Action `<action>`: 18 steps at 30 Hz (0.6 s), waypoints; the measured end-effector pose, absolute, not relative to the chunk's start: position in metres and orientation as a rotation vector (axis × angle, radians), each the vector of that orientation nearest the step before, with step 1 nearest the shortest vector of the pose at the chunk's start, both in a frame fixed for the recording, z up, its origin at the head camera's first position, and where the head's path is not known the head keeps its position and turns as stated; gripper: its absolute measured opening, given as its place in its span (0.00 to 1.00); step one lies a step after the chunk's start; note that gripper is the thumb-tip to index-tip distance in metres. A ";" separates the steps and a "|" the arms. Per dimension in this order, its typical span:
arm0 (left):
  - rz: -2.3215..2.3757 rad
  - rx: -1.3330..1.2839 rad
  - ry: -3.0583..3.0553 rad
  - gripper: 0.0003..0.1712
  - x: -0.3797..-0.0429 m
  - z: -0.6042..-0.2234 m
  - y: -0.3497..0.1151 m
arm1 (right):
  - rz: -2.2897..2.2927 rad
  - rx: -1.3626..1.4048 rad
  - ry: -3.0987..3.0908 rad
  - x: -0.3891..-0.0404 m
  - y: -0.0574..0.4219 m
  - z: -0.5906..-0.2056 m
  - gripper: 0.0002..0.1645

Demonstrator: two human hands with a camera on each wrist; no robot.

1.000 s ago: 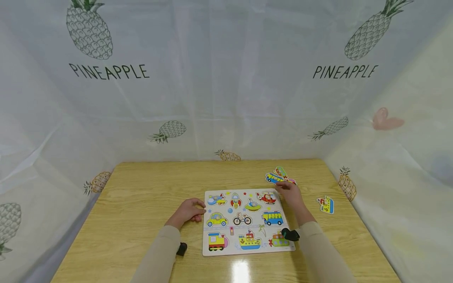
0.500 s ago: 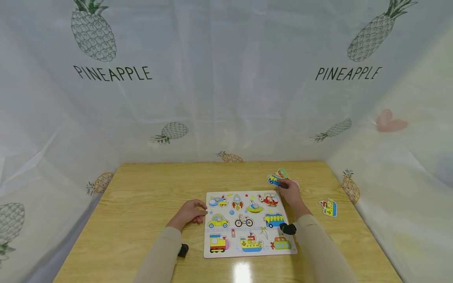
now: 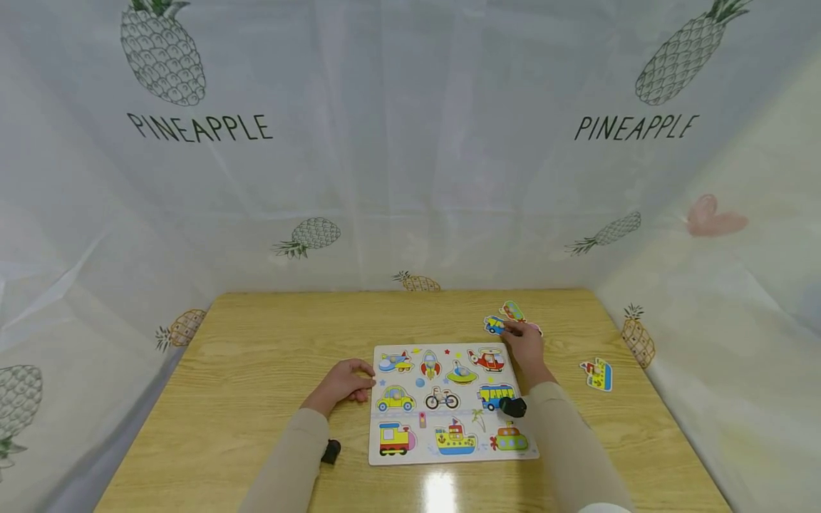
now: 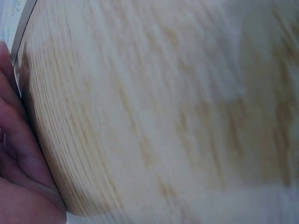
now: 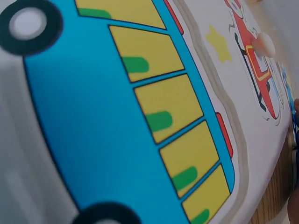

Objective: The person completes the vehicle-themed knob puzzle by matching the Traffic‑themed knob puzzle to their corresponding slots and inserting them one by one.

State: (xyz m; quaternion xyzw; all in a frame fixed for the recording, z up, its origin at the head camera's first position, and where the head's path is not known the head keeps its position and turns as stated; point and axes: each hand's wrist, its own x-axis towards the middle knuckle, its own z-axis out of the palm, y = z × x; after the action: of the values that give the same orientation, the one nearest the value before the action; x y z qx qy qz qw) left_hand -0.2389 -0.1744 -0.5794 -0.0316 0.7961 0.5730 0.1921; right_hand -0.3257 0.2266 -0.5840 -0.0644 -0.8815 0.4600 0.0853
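A wooden vehicle puzzle board lies on the table. My left hand rests at its left edge, with fingertips touching the rim. Beyond the far right corner, my right hand pinches a blue and yellow bus puzzle piece, its right part hidden under the fingers. A green submarine piece lies just behind it. Another piece with a pink edge is mostly covered by this hand. In the right wrist view, the board's printed bus sits in a recess, near a knobbed helicopter piece.
A ship piece with a knob lies to the right of the board. Pieces such as the car and rocket sit in the board. White pineapple-print cloth hangs around the table.
My right hand has moved in over the bus piece and its fingers have closed on it. The left hand stays at the board's edge.
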 end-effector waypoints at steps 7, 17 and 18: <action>1.617 -0.081 2.232 0.11 -0.239 -0.578 -0.175 | 1.357 -0.309 -2.648 -0.329 0.224 -0.586 0.16; 1.604 -0.078 2.245 0.11 -0.240 -0.580 -0.174 | 1.307 -0.375 -2.667 -0.333 0.223 -0.588 0.15; 1.606 -0.077 2.242 0.12 -0.240 -0.580 -0.174 | 1.309 -0.379 -2.668 -0.332 0.223 -0.588 0.15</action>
State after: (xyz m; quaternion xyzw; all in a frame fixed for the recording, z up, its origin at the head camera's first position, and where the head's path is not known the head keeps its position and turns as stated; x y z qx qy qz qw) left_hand -0.2395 -0.1743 -0.5803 -0.0274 0.7978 0.5715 0.1899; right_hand -0.3322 0.2234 -0.5882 -0.1262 -0.8882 0.4358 0.0726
